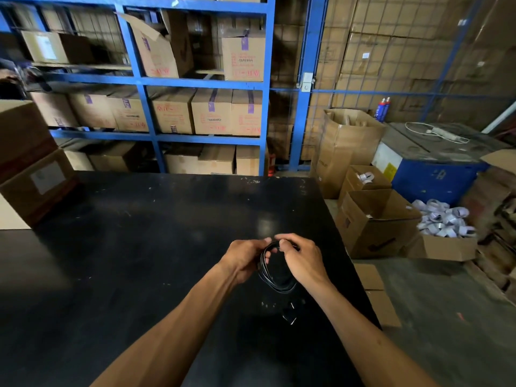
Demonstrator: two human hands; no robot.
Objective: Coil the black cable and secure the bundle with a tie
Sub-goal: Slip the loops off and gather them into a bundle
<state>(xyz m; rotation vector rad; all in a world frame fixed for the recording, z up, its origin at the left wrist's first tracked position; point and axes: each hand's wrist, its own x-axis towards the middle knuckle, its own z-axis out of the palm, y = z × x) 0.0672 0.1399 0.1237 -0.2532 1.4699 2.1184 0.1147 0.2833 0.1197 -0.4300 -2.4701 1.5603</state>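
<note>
The blue shelving packed with cardboard boxes is filling the background, and in front of it the black tabletop is carrying the work, with open cartons sitting on the floor off its right edge. Over the right part of that tabletop, both bare arms are reaching in and meeting at the black cable, which is hanging between the hands as a bundle of several loops, lifted off the surface as far as I can tell. The left hand is gripping the left side of the coil, fingers curled over its top. The right hand is coming in from the other side, fingers pressed together and pinching right at the top of the loops, looking like they are working the bundle there; whether a tie is already in that pinch, I cannot tell. Just below the coil, a small dark plug with bright prongs is lying near the tabletop's front. To do this well, the left hand should be keeping the loops stacked and even while the right cinches snugly at one spot, tight enough to hold, not so tight it kinks the cable, and that plug end should be tucked in.
</note>
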